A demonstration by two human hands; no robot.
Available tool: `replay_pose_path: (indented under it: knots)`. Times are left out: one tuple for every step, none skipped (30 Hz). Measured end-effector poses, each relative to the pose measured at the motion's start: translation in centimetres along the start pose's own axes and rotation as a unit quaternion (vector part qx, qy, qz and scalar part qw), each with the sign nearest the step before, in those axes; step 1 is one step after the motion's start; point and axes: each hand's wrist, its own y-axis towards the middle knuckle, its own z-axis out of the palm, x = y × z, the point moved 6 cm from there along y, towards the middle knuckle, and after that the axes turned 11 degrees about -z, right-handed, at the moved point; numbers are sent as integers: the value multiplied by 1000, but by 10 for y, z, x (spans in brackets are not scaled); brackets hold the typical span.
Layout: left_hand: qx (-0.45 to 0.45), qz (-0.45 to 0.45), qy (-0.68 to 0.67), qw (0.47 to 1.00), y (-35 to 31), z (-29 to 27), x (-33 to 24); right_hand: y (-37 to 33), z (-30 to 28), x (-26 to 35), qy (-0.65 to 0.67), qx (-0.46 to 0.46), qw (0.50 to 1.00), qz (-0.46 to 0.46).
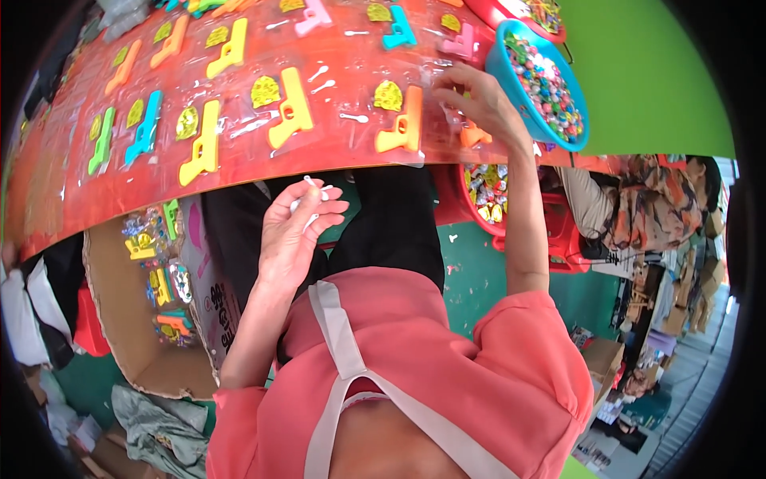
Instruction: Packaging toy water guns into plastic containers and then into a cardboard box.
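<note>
In front of my body, below the table edge, my left hand [297, 227] is closed around several small white spoon-shaped plastic pieces [307, 206]. Over the table's right part, my right hand [483, 100] reaches with bent fingers beside an orange toy gun [404, 120]; what its fingertips hold, if anything, is too small to make out. Another orange toy gun [475, 134] lies partly under this hand. Toy guns, such as a yellow one [294, 112] and a blue one [144, 132], lie in rows in clear plastic trays, with yellow round pieces [265, 92] beside them.
A blue basin [496, 68] of colourful beads stands right of my right hand. Below the edge are a red tub [471, 209] of shiny wrapped pieces and a cardboard box [112, 311] with packed toys. White pieces [353, 118] lie about the red table [48, 203]. Another person [638, 203] sits at right.
</note>
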Motion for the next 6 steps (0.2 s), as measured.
replay_pose_path:
  knots:
    - [11, 2, 1, 1000, 0, 3, -1, 13, 5, 11, -3, -17, 999, -45]
    - [16, 4, 3, 1000, -1, 3, -1, 29, 17, 19, -12, -11, 997, -77]
    - [10, 8, 3, 1000, -2, 2, -2, 46, 29, 26, -22, -5, 994, -108]
    - [8, 9, -2, 1000, -4, 1, -2, 64, 43, 35, -58, 7, 988, -141]
    - [9, 9, -7, 1000, -4, 1, -2, 79, 57, 44, -76, 13, 976, -201]
    - [5, 12, -8, 1000, -6, -1, -4, 92, 73, 51, -92, 17, 961, -261]
